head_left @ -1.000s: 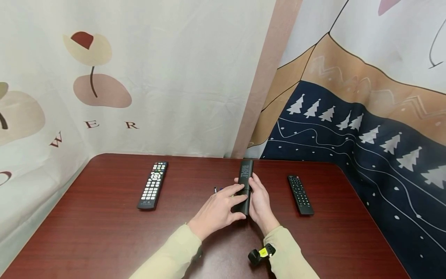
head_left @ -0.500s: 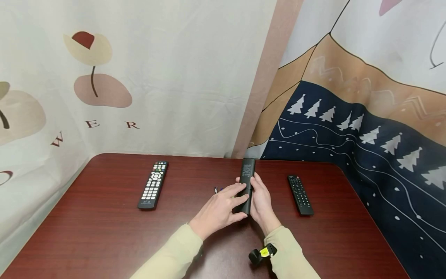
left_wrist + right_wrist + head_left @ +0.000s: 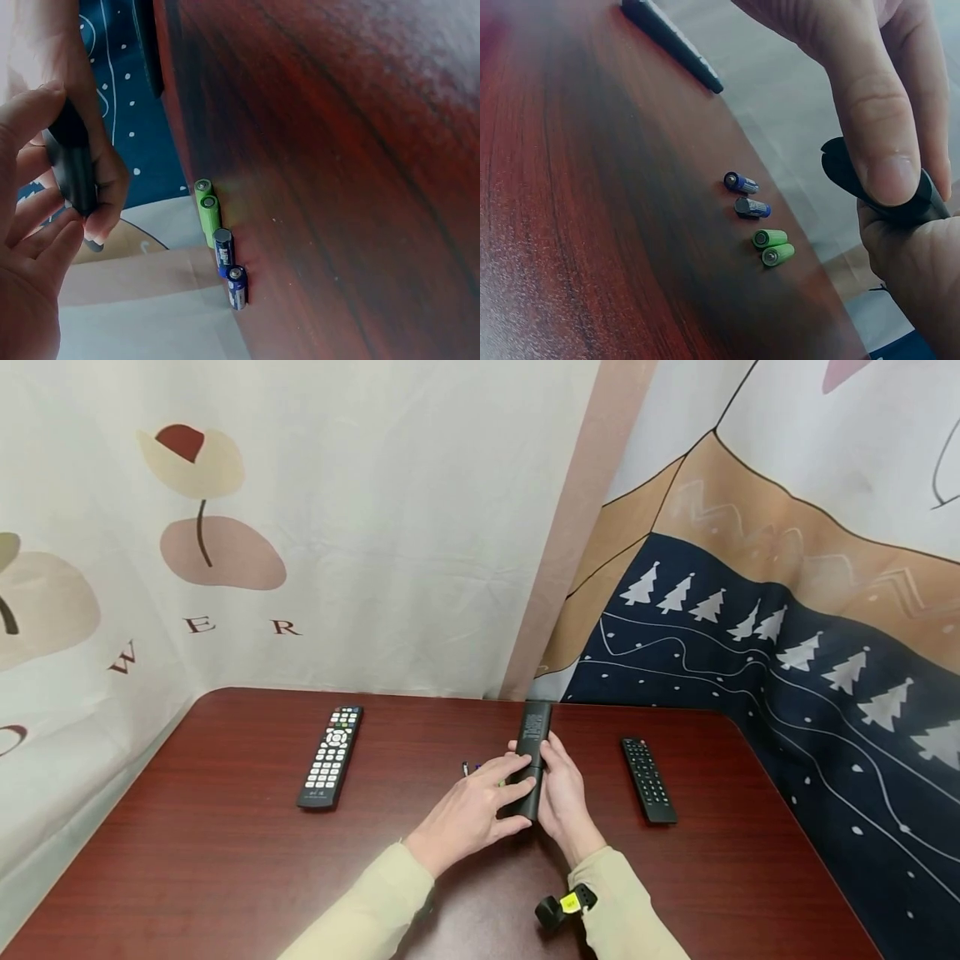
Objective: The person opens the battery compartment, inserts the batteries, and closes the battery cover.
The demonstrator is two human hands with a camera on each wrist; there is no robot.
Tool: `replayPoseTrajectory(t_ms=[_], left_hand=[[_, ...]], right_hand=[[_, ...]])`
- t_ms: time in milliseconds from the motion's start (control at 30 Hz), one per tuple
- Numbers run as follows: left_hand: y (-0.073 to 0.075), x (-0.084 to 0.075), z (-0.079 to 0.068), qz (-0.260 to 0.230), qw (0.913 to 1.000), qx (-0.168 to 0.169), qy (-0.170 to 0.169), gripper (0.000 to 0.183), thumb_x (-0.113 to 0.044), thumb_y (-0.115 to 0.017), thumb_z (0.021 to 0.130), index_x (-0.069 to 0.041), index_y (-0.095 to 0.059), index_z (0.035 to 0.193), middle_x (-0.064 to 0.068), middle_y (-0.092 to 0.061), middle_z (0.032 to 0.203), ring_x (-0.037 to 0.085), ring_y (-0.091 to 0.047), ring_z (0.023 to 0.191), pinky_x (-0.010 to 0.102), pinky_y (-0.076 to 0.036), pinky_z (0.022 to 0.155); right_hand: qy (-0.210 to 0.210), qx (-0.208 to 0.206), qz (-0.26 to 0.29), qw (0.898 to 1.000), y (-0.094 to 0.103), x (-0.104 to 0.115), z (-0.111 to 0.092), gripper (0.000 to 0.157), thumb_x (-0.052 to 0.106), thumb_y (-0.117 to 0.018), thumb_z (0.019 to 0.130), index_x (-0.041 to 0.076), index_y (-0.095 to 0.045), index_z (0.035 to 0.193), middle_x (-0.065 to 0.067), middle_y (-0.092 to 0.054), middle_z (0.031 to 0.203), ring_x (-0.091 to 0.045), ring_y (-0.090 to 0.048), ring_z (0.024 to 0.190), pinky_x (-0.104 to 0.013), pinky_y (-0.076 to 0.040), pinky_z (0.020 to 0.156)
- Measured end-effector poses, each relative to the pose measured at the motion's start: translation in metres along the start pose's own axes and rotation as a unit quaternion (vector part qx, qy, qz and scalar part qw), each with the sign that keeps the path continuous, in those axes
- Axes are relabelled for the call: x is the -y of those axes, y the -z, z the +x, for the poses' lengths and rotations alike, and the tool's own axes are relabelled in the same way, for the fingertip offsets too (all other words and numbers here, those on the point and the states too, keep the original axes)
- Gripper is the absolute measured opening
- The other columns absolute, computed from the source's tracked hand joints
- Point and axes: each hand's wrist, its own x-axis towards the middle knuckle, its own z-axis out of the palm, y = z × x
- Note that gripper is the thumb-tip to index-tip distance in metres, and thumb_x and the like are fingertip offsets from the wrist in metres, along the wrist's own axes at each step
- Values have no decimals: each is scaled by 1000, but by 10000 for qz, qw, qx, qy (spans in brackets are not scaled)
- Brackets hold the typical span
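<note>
Black remote (image 3: 534, 731) above tabletop (image 3: 225, 868), buttons down | right hand (image 3: 564, 797) fingers gripping it, left hand (image 3: 471, 806) fingers pinching its near half | likely working its back cover (image 3: 527, 807) | next calls for steady bracing; batteries (image 3: 209, 223) left of remote

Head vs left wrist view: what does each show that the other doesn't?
Only head: the white-buttoned remote and the yellow-tagged black device near the right grip.
Only left wrist: two green batteries and two blue batteries clear enough to count; head catches mere slivers beside the left grip.
Both: both grips on the held remote, plus the table.
</note>
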Motion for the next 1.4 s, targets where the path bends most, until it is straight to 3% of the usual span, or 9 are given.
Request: replayPoseTrajectory(t_ms=[167, 433, 667, 933, 1100, 1400], left_hand=[[2, 1, 2, -17, 10000, -81, -39, 47, -26, -88, 83, -6, -75, 123, 16, -61, 142, 30, -58, 131, 34, -54, 101], [4, 2, 3, -110, 9998, 80, 125, 49, -29, -86, 84, -6, -75, 125, 14, -61, 142, 28, -57, 132, 35, -55, 100], [5, 2, 4, -31, 9999, 136, 29, 50, -30, -87, 83, -6, -74, 126, 14, -61, 143, 28, -57, 133, 34, -51, 105], [1, 0, 2, 2, 9997, 206, 119, 52, -30, -87, 83, -6, -73, 128, 15, -61, 143, 28, -60, 130, 34, -52, 103], [-1, 0, 1, 118, 9997, 188, 123, 54, -30, -89, 82, -5, -72, 128, 14, -63, 141, 28, -62, 128, 35, -52, 104], [2, 2, -1, 497, 9983, 203, 223, 59, -33, -90, 80, -3, -71, 127, 12, -66, 135, 26, -64, 124, 39, -54, 101]], right_hand=[[80, 83, -92, 9999, -1, -1, 0, 51, 23, -24, 114, 15, -19, 165, -23, -47, 142, -25, -52, 125, -32, -50, 93], [124, 44, -138, 9998, -4, -2, 0, 51, 23, -25, 114, 15, -19, 165, -19, -51, 135, -21, -55, 116, -30, -50, 92], [135, -13, -264, 9996, -2, -1, 1, 51, 23, -26, 114, 16, -22, 164, -18, -51, 134, -26, -54, 121, -30, -51, 93], [-24, -124, -288, 9995, 0, -2, 2, 51, 23, -27, 114, 17, -21, 164, -25, -45, 145, -34, -46, 135, -29, -51, 96], [-34, -159, -334, 9993, 3, -2, 1, 51, 23, -29, 114, 14, -22, 164, -28, -44, 146, -36, -47, 135, -28, -52, 95], [54, -187, -710, 9973, 6, 4, 2, 50, 21, -30, 114, 12, -25, 163, -29, -47, 145, -29, -57, 125, -29, -51, 94]])
